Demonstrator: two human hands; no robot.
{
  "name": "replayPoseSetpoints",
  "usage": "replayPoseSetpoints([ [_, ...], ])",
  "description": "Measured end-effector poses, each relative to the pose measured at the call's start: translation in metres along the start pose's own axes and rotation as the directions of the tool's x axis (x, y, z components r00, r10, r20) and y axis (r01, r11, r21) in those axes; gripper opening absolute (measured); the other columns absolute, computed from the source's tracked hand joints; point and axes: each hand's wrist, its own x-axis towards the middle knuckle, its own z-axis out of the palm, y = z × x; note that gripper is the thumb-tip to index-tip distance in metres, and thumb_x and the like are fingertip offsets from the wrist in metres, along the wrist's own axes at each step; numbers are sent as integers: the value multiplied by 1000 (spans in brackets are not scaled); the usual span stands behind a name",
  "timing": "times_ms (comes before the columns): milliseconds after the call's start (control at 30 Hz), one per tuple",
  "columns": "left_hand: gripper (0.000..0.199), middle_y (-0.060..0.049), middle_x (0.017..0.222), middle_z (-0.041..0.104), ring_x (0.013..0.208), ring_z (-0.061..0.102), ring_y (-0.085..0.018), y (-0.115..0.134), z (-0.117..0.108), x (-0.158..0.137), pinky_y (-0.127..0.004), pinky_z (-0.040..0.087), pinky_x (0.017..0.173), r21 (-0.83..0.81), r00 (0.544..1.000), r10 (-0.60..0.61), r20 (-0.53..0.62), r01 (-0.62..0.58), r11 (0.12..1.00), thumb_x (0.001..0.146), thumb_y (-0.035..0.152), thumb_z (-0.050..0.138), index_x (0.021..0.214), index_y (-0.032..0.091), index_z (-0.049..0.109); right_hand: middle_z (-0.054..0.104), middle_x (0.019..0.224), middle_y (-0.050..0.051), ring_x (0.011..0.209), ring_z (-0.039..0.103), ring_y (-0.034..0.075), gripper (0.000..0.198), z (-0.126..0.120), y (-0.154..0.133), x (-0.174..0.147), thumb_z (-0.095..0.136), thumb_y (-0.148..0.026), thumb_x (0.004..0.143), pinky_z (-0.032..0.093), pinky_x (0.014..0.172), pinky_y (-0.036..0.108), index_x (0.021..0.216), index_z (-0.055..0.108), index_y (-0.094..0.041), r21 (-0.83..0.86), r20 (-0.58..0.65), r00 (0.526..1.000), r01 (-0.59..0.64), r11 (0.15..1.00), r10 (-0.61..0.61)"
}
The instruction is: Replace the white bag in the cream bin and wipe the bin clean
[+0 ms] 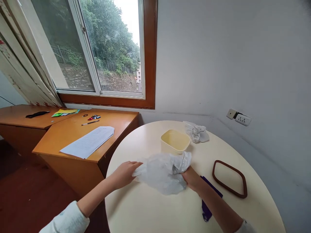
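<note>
A thin, translucent white plastic bag is spread between my two hands above the round table. My left hand pinches the bag's left edge between thumb and fingers. On the other side, my right hand grips the bunched-up part, its fingers largely covered by the plastic. Just behind the bag stands an open pale yellow tub, partly hidden by it. A flat purple item with a small ring lies beneath my right forearm, which covers part of it.
On the round cream table lie a brown-rimmed clear lid at right and a crumpled plastic bag near the wall. The wooden desk at left bears paper sheets, a pen and keys.
</note>
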Motion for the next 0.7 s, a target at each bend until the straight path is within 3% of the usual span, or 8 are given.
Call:
replayPoseSetpoints([
  [100, 31, -4, 79, 65, 70, 60, -22, -6, -11, -6, -27, 38, 59, 3, 998, -52, 32, 52, 999, 66, 8, 42, 82, 25, 62, 67, 87, 7, 86, 60, 22, 38, -30, -13, -8, 60, -30, 66, 48, 75, 35, 101, 61, -16, -140, -79, 997, 5, 990, -16],
  [167, 27, -4, 76, 63, 68, 58, -21, -10, -19, -9, -26, 36, 57, 8, 996, -68, 61, 68, 998, 63, 7, 42, 74, 23, 60, 66, 87, 6, 83, 60, 20, 33, -50, -24, -17, 53, -29, 71, 48, 73, 33, 99, 62, -15, -197, -35, 999, 21, 980, -29],
  [333, 22, -3, 71, 59, 67, 55, -20, -12, -26, -9, -26, 34, 55, 71, 993, -58, 104, 50, 996, 65, 7, 40, 68, 23, 57, 65, 96, 7, 89, 61, 20, 33, -91, -39, -41, 50, -34, 76, 48, 77, 33, 102, 61, -18, -338, 72, 993, -62, 939, 92],
  [433, 21, -5, 85, 61, 79, 57, -23, -8, -26, -5, -30, 40, 67, 155, 996, -22, 82, 9, 988, 69, 14, 47, 81, 23, 61, 64, 98, 7, 88, 62, 19, 34, -106, -39, -47, 50, -34, 76, 48, 79, 32, 107, 58, -20, -454, -92, 996, -48, 890, 7],
  [500, 31, -7, 113, 56, 104, 51, -27, -5, -23, -2, -38, 38, 88, 168, 996, 48, 72, -60, 984, 72, 26, 56, 103, 26, 59, 64, 94, 7, 87, 62, 18, 30, -105, -39, -49, 47, -34, 79, 48, 80, 32, 102, 58, -19, -534, -257, 953, -1, 845, -162],
  [567, 53, -7, 137, 39, 126, 34, -31, -2, -17, 1, -47, 21, 104, 154, 987, 133, 95, -146, 977, 72, 42, 60, 122, 28, 47, 64, 88, 8, 87, 61, 19, 25, -89, -40, -51, 43, -35, 82, 48, 81, 33, 93, 58, -19, -628, -295, 892, 89, 773, -343],
  [633, 72, -7, 145, 26, 133, 20, -31, 1, -7, 4, -52, 6, 108, 133, 970, 199, 142, -218, 967, 71, 53, 58, 133, 29, 32, 64, 91, 8, 89, 59, 20, 24, -62, -39, -54, 41, -34, 84, 46, 83, 34, 89, 59, -20, -738, -147, 893, 187, 648, -425],
  [700, 89, -9, 146, 26, 134, 20, -31, 4, 7, 6, -54, 2, 107, 111, 961, 217, 173, -238, 965, 68, 59, 59, 139, 27, 17, 59, 112, 7, 106, 52, 20, 27, -34, -32, -54, 42, -33, 85, 40, 94, 35, 105, 58, -23, -806, 81, 937, 263, 531, -341],
])
